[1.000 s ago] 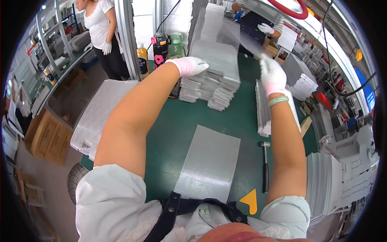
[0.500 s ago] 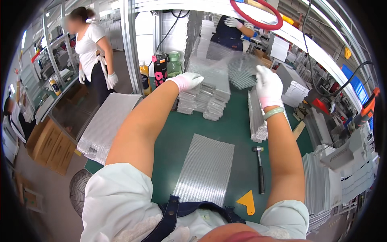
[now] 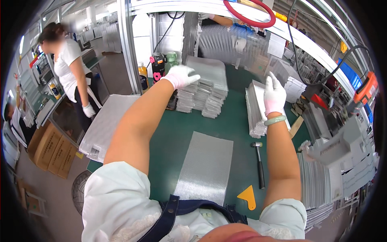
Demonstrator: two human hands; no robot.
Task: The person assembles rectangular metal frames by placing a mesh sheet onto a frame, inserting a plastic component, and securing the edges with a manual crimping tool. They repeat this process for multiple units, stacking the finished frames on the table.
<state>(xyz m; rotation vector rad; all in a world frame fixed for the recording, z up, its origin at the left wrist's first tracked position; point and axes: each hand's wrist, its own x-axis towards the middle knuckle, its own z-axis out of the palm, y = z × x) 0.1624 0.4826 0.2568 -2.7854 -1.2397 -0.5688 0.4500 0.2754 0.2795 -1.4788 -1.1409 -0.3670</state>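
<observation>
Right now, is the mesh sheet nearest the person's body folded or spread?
Spread: the mesh sheet lies flat on the green table, no fold showing. Its near end is hidden behind the dark blue clothing.

Sheet [image 3: 206, 163] on the counter [image 3: 169, 145], hammer [image 3: 260, 167] and scraper [image 3: 248, 197] to its right
Behind it stands a stack [image 3: 207, 86], bottles [image 3: 158, 66] to its left, a bundle [image 3: 254, 111] to its right; hammer lies beyond scraper

Worn on the person's head as the left of two side-by-side fisheyes, the camera is looking down and forward over the table [image 3: 246, 161]. It is sitting near enough that the sleeves [image 3: 117, 193] are filling the lower corners, while the hands [image 3: 275, 96] are showing farther out and straight edges are bending toward the rim.
</observation>
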